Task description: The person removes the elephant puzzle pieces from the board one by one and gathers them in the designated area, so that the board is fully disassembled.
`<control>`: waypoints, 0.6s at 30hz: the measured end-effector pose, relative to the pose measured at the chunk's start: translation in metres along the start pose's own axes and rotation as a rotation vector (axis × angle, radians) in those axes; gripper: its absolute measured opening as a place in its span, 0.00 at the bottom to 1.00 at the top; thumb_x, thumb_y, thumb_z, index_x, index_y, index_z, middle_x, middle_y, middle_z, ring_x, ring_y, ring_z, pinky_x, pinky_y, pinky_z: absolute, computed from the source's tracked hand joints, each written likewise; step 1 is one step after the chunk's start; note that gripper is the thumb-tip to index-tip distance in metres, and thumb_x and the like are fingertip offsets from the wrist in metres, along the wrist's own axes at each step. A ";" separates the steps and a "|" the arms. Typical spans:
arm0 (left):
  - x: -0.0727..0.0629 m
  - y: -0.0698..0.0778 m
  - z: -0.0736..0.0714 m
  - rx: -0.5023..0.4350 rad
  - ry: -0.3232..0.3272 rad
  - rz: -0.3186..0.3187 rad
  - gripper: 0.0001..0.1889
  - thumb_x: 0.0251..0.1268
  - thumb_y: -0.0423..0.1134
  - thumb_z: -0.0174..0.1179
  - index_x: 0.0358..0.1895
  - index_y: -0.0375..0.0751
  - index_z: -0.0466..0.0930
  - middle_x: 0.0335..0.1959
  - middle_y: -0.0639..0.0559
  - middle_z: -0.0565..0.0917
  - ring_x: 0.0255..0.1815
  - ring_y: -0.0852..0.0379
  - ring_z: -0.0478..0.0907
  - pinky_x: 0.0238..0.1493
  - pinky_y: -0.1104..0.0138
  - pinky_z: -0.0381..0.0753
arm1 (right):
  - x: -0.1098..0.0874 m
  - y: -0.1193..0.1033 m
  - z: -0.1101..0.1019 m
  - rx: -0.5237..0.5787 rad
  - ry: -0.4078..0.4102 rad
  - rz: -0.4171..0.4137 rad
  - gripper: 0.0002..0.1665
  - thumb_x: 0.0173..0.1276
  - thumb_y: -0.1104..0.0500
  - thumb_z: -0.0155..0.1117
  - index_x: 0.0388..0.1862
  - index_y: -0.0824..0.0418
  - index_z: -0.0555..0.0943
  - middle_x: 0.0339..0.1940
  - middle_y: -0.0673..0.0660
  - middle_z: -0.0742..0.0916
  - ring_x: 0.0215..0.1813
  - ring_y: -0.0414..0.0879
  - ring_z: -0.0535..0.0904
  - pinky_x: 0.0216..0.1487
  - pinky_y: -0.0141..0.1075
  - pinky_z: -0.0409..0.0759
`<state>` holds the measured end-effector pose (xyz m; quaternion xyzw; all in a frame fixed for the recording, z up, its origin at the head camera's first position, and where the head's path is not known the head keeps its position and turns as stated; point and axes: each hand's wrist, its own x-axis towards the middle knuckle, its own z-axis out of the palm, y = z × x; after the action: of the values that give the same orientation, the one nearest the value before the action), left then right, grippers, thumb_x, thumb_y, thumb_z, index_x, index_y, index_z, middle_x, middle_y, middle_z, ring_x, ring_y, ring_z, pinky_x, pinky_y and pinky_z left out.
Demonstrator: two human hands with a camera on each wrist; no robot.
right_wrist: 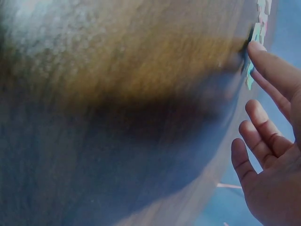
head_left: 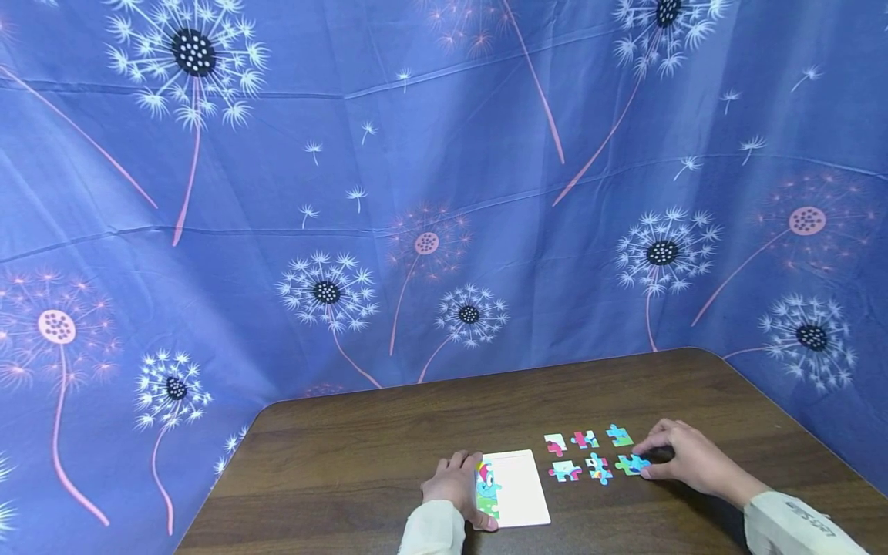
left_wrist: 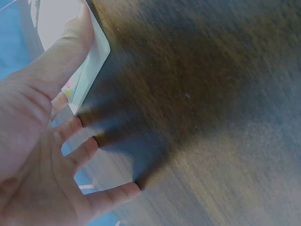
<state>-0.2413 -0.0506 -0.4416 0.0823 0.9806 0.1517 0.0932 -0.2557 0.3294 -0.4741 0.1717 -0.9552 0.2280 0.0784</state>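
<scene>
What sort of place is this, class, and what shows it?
Probably a curtained-off tabletop workspace indoors: a wood-grain table, a blue dandelion-print cloth hung behind it, and jigsaw pieces laid beside a puzzle board.

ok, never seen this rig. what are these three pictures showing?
No machine: a person works bare-handed. The wide picture comes from a head camera looking forward and down; the two close ones come from a camera on each wrist. On the brown table lie a white board, with part of a picture along its left side, and six loose puzzle pieces in two rows to its right. Behind hangs a blue flowered cloth. The left hand rests at the board's left edge, thumb on it. The right hand appears to pinch the lower-right puzzle piece.
</scene>
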 end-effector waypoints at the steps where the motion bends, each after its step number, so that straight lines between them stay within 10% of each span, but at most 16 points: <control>1: 0.000 0.000 0.000 0.004 -0.001 -0.001 0.49 0.35 0.45 0.87 0.68 0.44 0.73 0.65 0.44 0.75 0.65 0.39 0.70 0.52 0.33 0.77 | 0.000 0.001 0.000 -0.002 0.005 -0.010 0.16 0.50 0.50 0.83 0.38 0.51 0.91 0.38 0.45 0.80 0.43 0.47 0.77 0.43 0.45 0.77; 18: -0.001 0.000 -0.002 0.018 -0.005 -0.001 0.49 0.35 0.45 0.87 0.68 0.45 0.73 0.65 0.45 0.75 0.65 0.40 0.70 0.52 0.33 0.77 | 0.004 -0.010 -0.001 0.036 -0.013 0.024 0.15 0.53 0.51 0.82 0.39 0.50 0.89 0.39 0.45 0.82 0.45 0.50 0.78 0.47 0.51 0.77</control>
<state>-0.2406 -0.0511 -0.4397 0.0831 0.9817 0.1427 0.0948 -0.2554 0.3203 -0.4681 0.1630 -0.9534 0.2449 0.0663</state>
